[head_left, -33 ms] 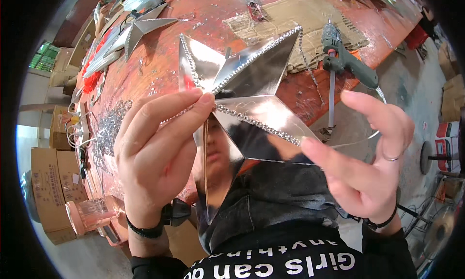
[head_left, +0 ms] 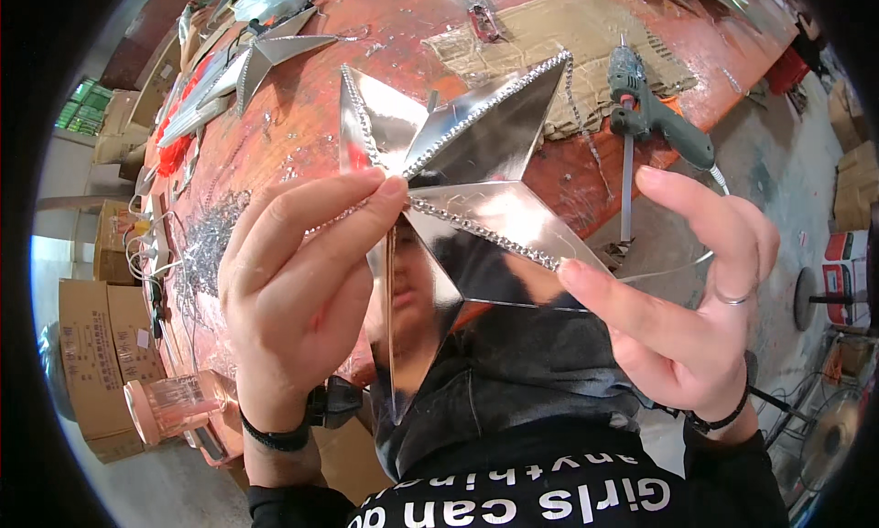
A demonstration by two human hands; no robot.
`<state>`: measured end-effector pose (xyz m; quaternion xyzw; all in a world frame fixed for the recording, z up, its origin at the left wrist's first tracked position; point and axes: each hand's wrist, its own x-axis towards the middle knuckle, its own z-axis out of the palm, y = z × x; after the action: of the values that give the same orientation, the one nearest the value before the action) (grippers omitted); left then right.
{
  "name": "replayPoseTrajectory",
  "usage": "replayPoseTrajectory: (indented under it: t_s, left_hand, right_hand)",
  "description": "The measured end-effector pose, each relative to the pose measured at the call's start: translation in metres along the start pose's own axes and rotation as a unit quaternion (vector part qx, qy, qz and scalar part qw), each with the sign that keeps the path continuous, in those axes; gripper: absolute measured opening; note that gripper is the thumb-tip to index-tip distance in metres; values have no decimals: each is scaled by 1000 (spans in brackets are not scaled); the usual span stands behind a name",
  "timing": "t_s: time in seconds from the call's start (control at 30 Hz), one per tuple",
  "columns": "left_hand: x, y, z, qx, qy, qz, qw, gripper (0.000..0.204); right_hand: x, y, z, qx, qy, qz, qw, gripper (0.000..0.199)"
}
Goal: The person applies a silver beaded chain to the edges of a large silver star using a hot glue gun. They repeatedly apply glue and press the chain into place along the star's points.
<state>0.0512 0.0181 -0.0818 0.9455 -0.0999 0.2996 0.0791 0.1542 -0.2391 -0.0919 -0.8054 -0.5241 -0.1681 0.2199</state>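
Classed as a craft workshop. Shows a bead-trimmed silver star [head_left: 513, 207] near a worn red counter [head_left: 403, 15] strewn with metallic scraps [head_left: 203, 244], carrying a glue gun [head_left: 678, 132], a cardboard sheet [head_left: 568, 33] and, at upper left, a second star [head_left: 261, 61]. Keeps brown cartons [head_left: 87, 354] stacked at left; has a stained grey floor [head_left: 792, 189] at right. May include a fan [head_left: 829, 436] at lower right, too distorted to confirm.

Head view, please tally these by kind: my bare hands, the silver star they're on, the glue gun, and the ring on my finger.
Hands: 2 (left hand, right hand)
Silver star: 1
Glue gun: 1
Ring: 1
Total: 5
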Motion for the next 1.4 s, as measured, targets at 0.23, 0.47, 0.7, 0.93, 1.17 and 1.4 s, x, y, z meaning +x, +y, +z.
replayPoseTrajectory:
  t_s: [0.23, 0.47, 0.7, 0.93, 1.17, 1.4]
  left_hand:
    - [-2, 1, 0, -3, 7, -9, 1000, 41]
    - [-3, 1, 3, -3, 19, -12, 1000, 39]
    - [-3, 5, -2, 4, 3, -34, 999, 38]
    - [-4, 7, -6, -35, -21, -68, 997, 36]
    - [-7, 8, -9, -228, -9, -200, 953, 29]
    - [-1, 0, -18, -516, 110, -339, 779, 40]
  right_hand:
    - [3, 0, 5, -12, 2, -18, 1000, 38]
    - [17, -5, -7, 40, -2, 34, 999, 36]
    - [34, -22, 5, 2, -17, 6, 1000, 41]
    - [36, -17, 0, 53, -11, 7, 998, 40]
    - [31, 56, 5, 63, 88, 202, 973, 37]
    - [18, 137, 38, 47, -78, 127, 988, 49]
